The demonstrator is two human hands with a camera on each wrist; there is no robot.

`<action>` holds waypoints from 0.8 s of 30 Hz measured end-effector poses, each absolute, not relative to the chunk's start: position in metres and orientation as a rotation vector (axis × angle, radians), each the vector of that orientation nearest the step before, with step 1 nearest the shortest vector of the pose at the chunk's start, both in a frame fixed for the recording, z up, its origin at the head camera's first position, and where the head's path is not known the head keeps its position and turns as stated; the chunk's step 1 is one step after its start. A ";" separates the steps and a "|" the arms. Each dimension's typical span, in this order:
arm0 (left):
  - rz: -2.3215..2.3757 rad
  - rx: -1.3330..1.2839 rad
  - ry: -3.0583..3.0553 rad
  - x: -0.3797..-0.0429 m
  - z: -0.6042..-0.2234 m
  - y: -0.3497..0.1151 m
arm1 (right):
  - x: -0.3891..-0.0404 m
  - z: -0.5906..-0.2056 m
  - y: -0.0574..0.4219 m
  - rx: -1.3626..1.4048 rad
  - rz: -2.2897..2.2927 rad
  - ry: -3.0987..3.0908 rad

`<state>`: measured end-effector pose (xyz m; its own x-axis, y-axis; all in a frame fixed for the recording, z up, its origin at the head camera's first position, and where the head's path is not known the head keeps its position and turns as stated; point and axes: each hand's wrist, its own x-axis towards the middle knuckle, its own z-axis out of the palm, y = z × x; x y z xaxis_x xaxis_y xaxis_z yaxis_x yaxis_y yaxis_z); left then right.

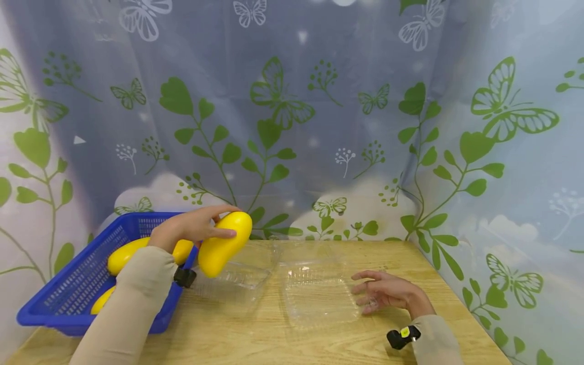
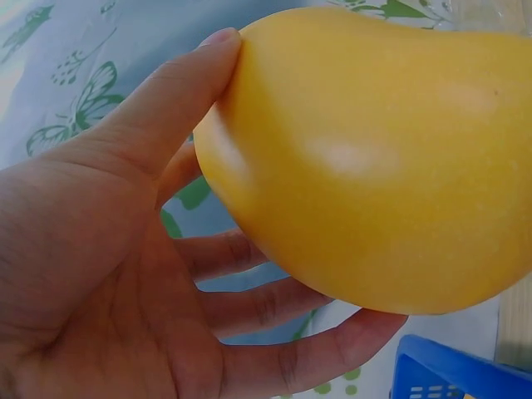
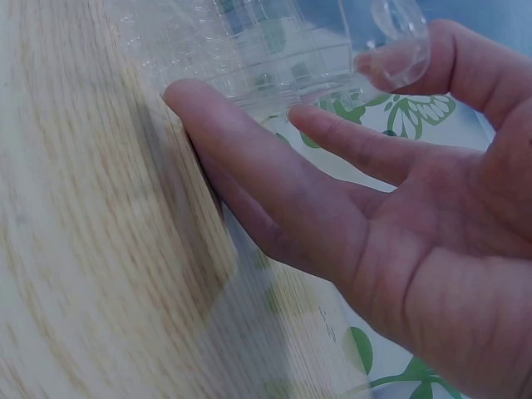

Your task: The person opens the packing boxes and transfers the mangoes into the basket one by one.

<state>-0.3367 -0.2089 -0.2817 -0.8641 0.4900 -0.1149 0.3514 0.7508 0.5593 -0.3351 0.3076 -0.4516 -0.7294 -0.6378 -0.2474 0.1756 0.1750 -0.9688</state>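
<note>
My left hand [image 1: 193, 226] holds a large yellow mango [image 1: 225, 243] by its upper end, raised beside the right rim of a blue basket [image 1: 38, 317]. In the left wrist view the thumb lies along one side of the fruit and the fingers along the other. On the table, a clear plastic box [image 1: 321, 304] lies near my right hand [image 1: 385, 293]. The spread, mostly straight fingers are right at the box's right side. In the right wrist view, one fingertip shows through the clear plastic edge [image 3: 416, 50].
More yellow mangoes [image 1: 128, 255] lie in the basket, partly hidden by the left arm. Another clear plastic container [image 1: 246, 276] sits between the basket and the box. A patterned curtain [image 1: 292, 126] hangs behind the wooden table [image 1: 255, 339] and down both sides.
</note>
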 end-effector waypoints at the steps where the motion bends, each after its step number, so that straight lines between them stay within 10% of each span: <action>1: 0.795 0.646 2.695 -0.336 -0.281 -0.210 | -0.335 -0.452 0.308 -0.439 -1.624 1.813; 24: 0.822 0.555 2.686 -0.339 -0.279 -0.245 | -0.336 -0.451 0.307 -0.421 -1.619 1.805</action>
